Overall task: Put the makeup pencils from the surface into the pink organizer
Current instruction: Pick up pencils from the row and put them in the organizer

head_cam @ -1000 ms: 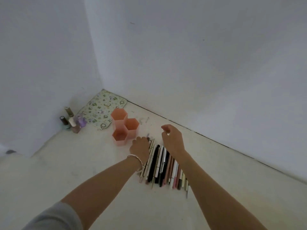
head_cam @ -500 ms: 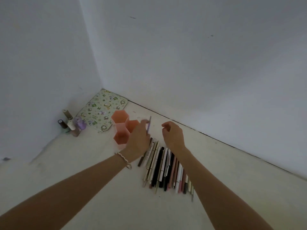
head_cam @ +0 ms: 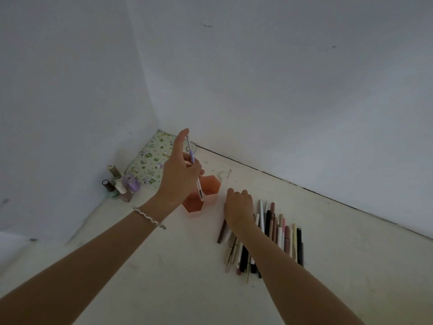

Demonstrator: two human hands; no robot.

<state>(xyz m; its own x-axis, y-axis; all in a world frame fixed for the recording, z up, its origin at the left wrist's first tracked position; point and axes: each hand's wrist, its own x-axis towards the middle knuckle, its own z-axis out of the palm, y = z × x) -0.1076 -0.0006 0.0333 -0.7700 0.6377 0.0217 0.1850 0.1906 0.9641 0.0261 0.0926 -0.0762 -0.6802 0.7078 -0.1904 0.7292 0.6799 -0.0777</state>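
My left hand holds a thin lilac and white makeup pencil nearly upright, its lower end just above the pink organizer, a cluster of hexagonal cups partly hidden behind the hand. My right hand rests fingers-down on the far end of a row of makeup pencils lying side by side on the pale surface. Whether its fingers pinch a pencil I cannot tell.
Several nail polish bottles stand by the left wall. A patterned green pouch lies in the corner behind the organizer. White walls close in at the left and back. A bracelet circles my left wrist.
My left hand lifted one pencil off the row's left end and carried it up and over the organizer. My right hand dropped onto the row.
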